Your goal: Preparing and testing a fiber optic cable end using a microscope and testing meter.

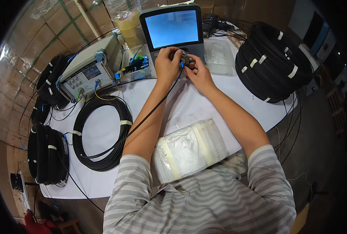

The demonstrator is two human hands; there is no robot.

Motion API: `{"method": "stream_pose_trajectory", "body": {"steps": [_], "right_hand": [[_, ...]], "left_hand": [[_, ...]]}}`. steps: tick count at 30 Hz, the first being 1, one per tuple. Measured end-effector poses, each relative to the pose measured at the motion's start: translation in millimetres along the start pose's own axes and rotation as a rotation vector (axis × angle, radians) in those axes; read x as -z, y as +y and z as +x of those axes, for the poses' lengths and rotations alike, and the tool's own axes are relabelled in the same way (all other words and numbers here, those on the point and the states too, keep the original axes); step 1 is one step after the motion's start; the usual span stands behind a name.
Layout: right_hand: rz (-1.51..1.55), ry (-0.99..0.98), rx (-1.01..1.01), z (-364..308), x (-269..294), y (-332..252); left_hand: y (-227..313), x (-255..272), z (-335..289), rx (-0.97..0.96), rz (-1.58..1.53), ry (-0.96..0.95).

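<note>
Short-sleeved top, horizontal grey and pale stripes, loose fit; sleeves end above the elbows with striped hems; fabric bunches in soft folds across the chest; both forearms bare; left hand [166, 67] and right hand [198, 73] bare, no gloves, rings or watch visible.

a white table [103, 132] fills the middle; brown cardboard boxes [52, 27] wall ten to twelve o'clock, dim grey floor [317, 128] at three.

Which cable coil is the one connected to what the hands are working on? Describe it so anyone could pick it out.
On the white table, left of the person's left forearm, one black coil lies flat and open. Unlike the thick stacked bundles at the right, it is a single thin ring with a strand running up to the hands.
</note>
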State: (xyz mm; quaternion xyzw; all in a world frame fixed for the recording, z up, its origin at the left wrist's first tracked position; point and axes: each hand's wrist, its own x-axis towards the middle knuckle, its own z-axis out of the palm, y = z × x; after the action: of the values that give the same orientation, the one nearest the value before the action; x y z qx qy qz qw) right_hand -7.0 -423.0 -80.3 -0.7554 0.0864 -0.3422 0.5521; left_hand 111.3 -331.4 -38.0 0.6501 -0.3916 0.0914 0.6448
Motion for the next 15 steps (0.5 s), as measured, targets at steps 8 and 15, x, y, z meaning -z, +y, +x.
{"method": "stream_pose_trajectory", "body": {"steps": [8,15], "right_hand": [[-0.005,-0.005,0.013,-1.3,0.1,-2.5],[0.012,-0.010,-0.001,-1.5,-1.6,-4.2]], "left_hand": [[5.3,4.3,-1.2,0.023,0.011,-0.023],[1.8,3.6,-0.4,-0.013,0.022,-0.004]]}}
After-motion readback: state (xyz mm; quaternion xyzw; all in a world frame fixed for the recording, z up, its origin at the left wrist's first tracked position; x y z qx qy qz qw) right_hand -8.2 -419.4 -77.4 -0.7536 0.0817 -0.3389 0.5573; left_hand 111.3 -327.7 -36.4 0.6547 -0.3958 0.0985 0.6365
